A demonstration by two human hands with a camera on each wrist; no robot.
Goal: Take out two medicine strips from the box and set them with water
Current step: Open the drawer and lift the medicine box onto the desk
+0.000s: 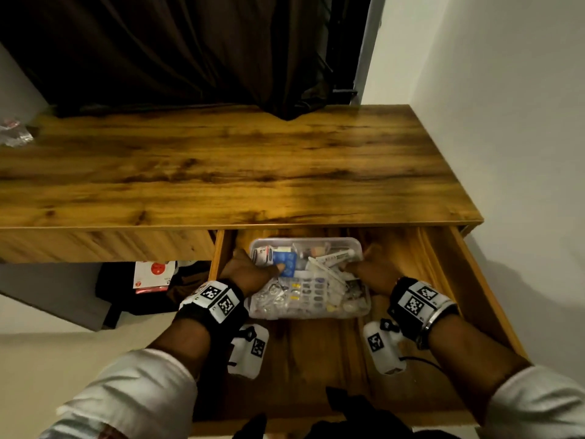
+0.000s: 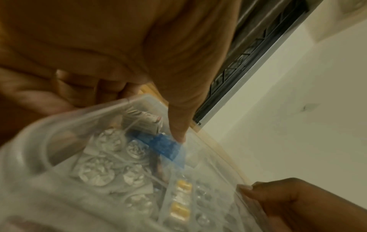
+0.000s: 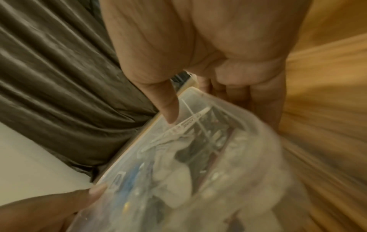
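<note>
A clear plastic medicine box (image 1: pixel 365 307) sits in the open wooden drawer (image 1: pixel 443 280), full of blister strips, tubes and packets. My left hand (image 1: pixel 253 270) grips its left side, thumb over the rim on a blue strip (image 1: pixel 286 263) (image 2: pixel 168 149), fingers outside the wall. My right hand (image 1: pixel 370 270) grips the right side the same way, thumb (image 3: pixel 168 108) inside by a white tube (image 1: pixel 335 258). A strip with yellow pills (image 2: pixel 181 197) and silver foil strips (image 2: pixel 97 172) lie inside. No water is in view.
The wooden desk top (image 1: pixel 221 166) lies beyond the drawer, with a crumpled clear wrapper (image 1: pixel 14 133) at its far left. A dark curtain (image 1: pixel 190 49) hangs behind. A white wall (image 1: pixel 522 122) stands to the right. Dark bags and a red-and-white packet (image 1: pixel 152 275) lie under the desk.
</note>
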